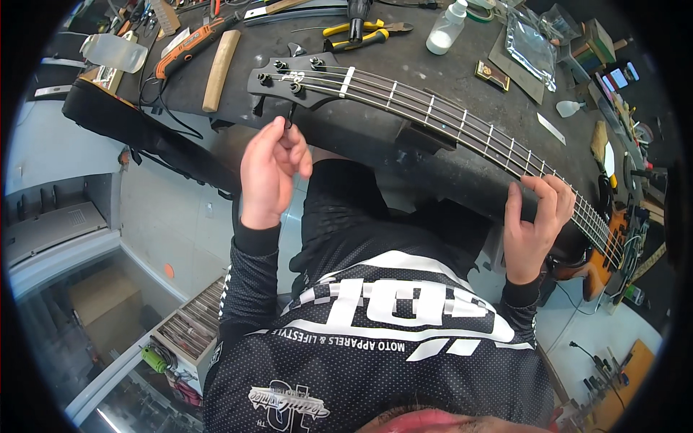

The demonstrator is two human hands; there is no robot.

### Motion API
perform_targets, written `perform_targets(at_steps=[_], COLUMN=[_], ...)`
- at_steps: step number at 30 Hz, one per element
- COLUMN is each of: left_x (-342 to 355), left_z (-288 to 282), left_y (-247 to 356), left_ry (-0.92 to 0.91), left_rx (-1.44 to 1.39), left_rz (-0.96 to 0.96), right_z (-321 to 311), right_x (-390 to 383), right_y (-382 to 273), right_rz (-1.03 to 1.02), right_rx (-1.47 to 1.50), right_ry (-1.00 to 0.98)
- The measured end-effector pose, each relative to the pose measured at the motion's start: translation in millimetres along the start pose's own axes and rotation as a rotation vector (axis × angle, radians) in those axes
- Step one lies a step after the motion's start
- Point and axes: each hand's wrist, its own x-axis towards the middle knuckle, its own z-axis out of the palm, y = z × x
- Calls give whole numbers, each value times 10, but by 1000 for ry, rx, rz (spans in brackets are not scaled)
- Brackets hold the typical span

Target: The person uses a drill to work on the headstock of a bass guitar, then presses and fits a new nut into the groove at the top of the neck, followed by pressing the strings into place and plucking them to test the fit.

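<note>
Fingers point(279, 130) of the left hand point(267, 173) are curling at a black tuning key point(291, 112) on the headstock's point(317, 84) near edge; whether they're clamping it, I cannot tell. Across to the right hand point(538, 227): its thumb is standing apart from its fingers, and the fingertips are resting on the neck point(451, 123). The bass guitar point(480, 135) is lying across the bench point(419, 72), headstock sitting just beyond the left hand, neck running beneath the right fingertips, orange-brown body point(595, 273) showing near that hand's outer side.

Now outward, to the containers! Beyond the neck, a clear bottle point(444, 32) is standing, white stuff filling its lower part. Rightward, a silvery bag point(530, 47) is lying on a dark board point(518, 78), its contents unreadable, and a small pale bottle point(569, 108) is sitting nearby. Far left, a translucent bottle point(115, 54) is showing. Low on the left, a white box point(191, 353) is holding a tight row of flat pieces point(193, 317).
</note>
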Motion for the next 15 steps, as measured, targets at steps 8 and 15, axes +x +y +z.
perform_targets(at_steps=[8, 15], left_x=[-22, -41], left_z=[120, 106], left_y=[17, 37], left_ry=[357, 228], left_rx=[1730, 444], left_rz=[847, 164], right_z=[-6, -7], right_x=[-14, -2], right_y=[8, 5], right_rz=[8, 7], right_rx=[-14, -15], right_ry=[-6, -10])
